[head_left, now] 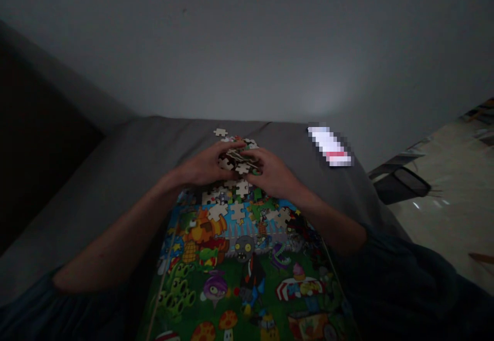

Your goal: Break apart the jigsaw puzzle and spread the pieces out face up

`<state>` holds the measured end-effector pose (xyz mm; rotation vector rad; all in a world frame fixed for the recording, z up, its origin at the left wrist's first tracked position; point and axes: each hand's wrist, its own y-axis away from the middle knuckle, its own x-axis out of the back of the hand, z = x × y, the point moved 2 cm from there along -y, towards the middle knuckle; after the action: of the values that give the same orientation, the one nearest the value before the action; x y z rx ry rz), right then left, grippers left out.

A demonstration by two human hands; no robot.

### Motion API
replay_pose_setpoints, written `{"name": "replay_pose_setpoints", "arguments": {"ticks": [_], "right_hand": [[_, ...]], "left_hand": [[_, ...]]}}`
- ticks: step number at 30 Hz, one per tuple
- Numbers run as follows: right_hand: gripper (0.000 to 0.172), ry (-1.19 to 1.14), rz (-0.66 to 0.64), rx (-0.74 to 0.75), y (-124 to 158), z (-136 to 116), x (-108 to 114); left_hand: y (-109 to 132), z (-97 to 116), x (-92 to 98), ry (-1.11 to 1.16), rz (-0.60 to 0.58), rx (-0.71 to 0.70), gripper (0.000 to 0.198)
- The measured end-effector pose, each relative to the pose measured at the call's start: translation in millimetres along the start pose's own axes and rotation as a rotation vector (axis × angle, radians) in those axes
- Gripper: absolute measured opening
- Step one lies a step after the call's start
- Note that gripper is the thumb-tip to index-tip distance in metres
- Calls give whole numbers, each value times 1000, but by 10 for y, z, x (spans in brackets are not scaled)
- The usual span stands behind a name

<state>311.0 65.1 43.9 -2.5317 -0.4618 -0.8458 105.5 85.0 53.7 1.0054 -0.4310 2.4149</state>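
Note:
My left hand (203,165) and my right hand (272,172) curve in from either side around a heap of jigsaw puzzle pieces (243,160). Thumbs and fingers press against the heap, and some fingertips are hidden by it. Many of these pieces show pale backs; a few show coloured print. Below the hands lies a colourful jigsaw picture (216,307) of cartoon plants and zombies. Several loose pieces, among them a pale puzzle piece (238,211), rest on its upper part. One more loose puzzle piece (220,132) lies beyond my left hand on the grey cloth.
Grey cloth (142,150) covers the surface up to a pale wall (247,63). A lit, pixelated phone-like object (330,146) lies at the right. Past the right edge, a dark mesh-like object (401,184) stands above a shiny floor (443,176).

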Motion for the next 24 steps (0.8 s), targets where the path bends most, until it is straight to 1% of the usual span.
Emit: {"name": "replay_pose_setpoints", "arguments": {"ticks": [3, 6, 8, 10, 13, 16, 18, 21, 24], "right_hand": [[39, -96, 22, -9, -10, -24, 6], [31, -136, 104, 74, -10, -86, 57], [31, -134, 161, 120, -10, -116, 111], [33, -107, 200, 149, -13, -133, 165], [34, -54, 234, 170, -21, -144, 227], [20, -31, 277, 178, -27, -144, 257], [14, -29, 297, 196, -28, -144, 261], [15, -20, 283, 199, -23, -142, 256], [19, -5, 264, 184, -16, -144, 255]], "left_hand": [[-12, 66, -25, 100, 31, -25, 78], [-8, 127, -5, 256, 135, -17, 74], [-6, 138, 14, 350, 200, 11, 73], [-7, 129, 27, 391, 252, 23, 73], [-6, 109, 41, 359, 303, 2, 70], [6, 105, 59, 288, 339, 10, 63], [15, 108, 73, 237, 371, 25, 58], [13, 103, 83, 182, 405, 2, 53], [-4, 78, 70, 182, 391, -33, 58]]}}
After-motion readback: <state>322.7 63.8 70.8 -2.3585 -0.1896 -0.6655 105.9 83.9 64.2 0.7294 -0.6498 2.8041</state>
